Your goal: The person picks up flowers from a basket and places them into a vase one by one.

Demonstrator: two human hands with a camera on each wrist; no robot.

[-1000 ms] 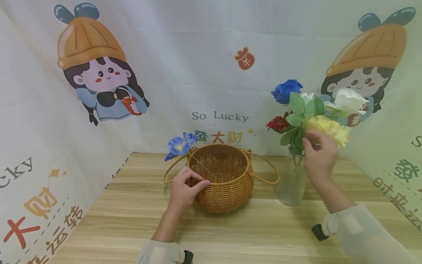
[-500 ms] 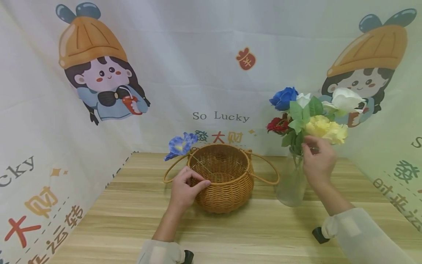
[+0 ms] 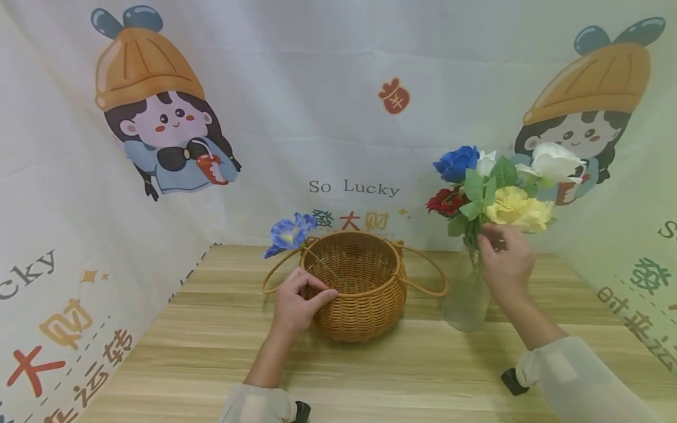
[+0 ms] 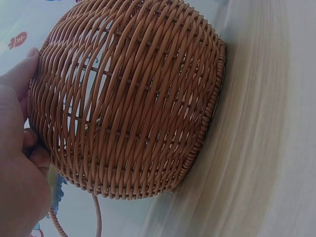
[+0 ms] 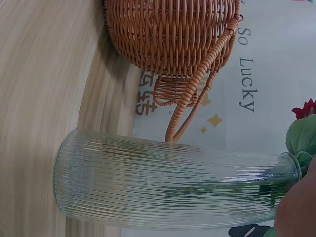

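The printed cloth backdrop [image 3: 328, 88] with its cartoon girls is wrapping round three sides, and the wooden bench [image 3: 370, 376] is stretching across the front under everything. Sitting mid-bench is the woven basket [image 3: 355, 288], round-bellied, its two loop handles flopping outward left and right. Just to its right, close but apart from the basket's body, the ribbed glass vase [image 3: 468, 296] is standing upright, carrying a bunch of flowers [image 3: 497, 188]: blue, red, white and yellow heads with green leaves. The left hand [image 3: 296, 305] is pressing against the basket's left flank, thumb and forefinger pinching together at the rim on a thin stem; that stem is leaning out over the rim and ending in a blue morning-glory flower [image 3: 288, 233] just beyond the basket's left edge. The right hand [image 3: 505, 264] is up at the vase's mouth, fingers closing round the stems right under the yellow bloom. Both sleeves are showing pale at the bottom edge.
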